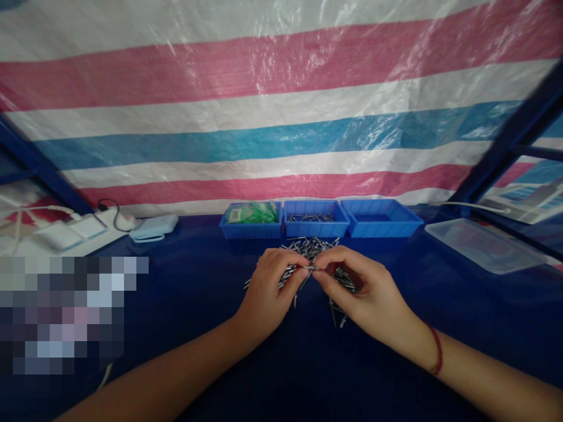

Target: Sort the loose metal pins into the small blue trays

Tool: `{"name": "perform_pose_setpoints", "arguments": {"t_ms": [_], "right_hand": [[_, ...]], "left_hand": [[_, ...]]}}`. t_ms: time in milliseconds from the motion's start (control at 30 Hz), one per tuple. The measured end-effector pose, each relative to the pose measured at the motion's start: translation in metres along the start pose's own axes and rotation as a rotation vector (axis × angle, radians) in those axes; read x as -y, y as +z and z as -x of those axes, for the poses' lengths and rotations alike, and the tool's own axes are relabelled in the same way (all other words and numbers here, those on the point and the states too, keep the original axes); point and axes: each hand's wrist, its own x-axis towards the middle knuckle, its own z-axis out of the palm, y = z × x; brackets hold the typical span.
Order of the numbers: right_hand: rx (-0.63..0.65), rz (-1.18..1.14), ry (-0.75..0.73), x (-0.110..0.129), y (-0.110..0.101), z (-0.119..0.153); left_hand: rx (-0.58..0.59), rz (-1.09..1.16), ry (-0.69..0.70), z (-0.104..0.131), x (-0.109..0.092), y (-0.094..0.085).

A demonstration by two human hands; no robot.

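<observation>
Between my two hands is a small silvery blind rivet (311, 268), pinched end to end. The thumb and forefinger of my left hand (275, 287) close on its left end. My right hand (363, 287), a red band at the wrist, grips the other end between thumb and forefinger. Beneath and behind both hands lies a loose pile of blind rivets (314, 246) on the dark blue table (272, 375). The hands cover part of the pile.
Three blue bins line the back: one with green packets (253, 213), a middle bin (316, 228) with several rivets, and a right bin (382, 227). A clear plastic lid (484, 246) lies at right. At left are a power strip (101, 234) and a light blue device (153, 227).
</observation>
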Motion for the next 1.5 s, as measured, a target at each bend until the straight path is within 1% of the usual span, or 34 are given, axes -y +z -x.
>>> {"name": "perform_pose_setpoints", "arguments": {"t_ms": [100,233,333,433,533,567,633,700,800,933,1000,1067,1167,1233,1367,1433,1500], "right_hand": [[0.005,0.070,-0.079,0.001,-0.001,0.000],[0.041,0.146,-0.256,0.002,-0.005,-0.001],[0.045,0.222,-0.329,0.003,-0.011,-0.008],[-0.062,0.353,-0.286,-0.003,-0.017,-0.024],[-0.170,0.464,-0.186,-0.023,-0.018,-0.049],[-0.171,0.491,-0.170,-0.033,-0.016,-0.058],[-0.095,0.532,-0.170,-0.050,-0.013,-0.072],[-0.056,0.546,-0.164,-0.060,-0.010,-0.079],[-0.042,0.555,-0.148,-0.059,-0.012,-0.071],[0.005,0.516,-0.100,-0.042,-0.022,-0.043],[0.041,0.468,-0.064,-0.039,-0.025,-0.030],[0.062,0.411,-0.026,-0.038,-0.025,-0.021],[0.067,0.335,0.005,-0.040,-0.022,-0.015],[0.077,0.312,0.001,-0.039,-0.020,-0.013],[0.113,0.321,-0.055,-0.032,-0.020,-0.009],[0.120,0.343,-0.096,-0.028,-0.020,-0.007],[0.114,0.364,-0.103,-0.024,-0.020,-0.005]], "left_hand": [[0.005,0.006,0.032,-0.001,0.000,0.000],[0.029,0.009,0.083,-0.001,0.000,0.000],[0.044,0.011,0.049,0.000,-0.001,0.000],[0.028,0.007,-0.011,0.002,0.001,0.002],[0.024,0.007,-0.024,0.003,0.004,0.003],[0.026,0.001,-0.020,0.003,0.005,0.004],[0.029,-0.027,-0.012,0.003,0.005,0.004],[0.037,-0.081,-0.013,0.002,0.003,0.003],[0.094,-0.208,0.009,-0.001,-0.001,0.000],[0.254,-0.397,0.072,-0.006,0.001,-0.004],[0.337,-0.468,0.097,-0.008,0.003,-0.006],[0.385,-0.512,0.122,-0.010,0.004,-0.007],[0.399,-0.546,0.158,-0.012,0.002,-0.008],[0.416,-0.576,0.177,-0.013,0.001,-0.008],[0.455,-0.660,0.211,-0.015,0.002,-0.008],[0.456,-0.688,0.221,-0.015,0.004,-0.007],[0.437,-0.681,0.210,-0.015,0.006,-0.006]]}}
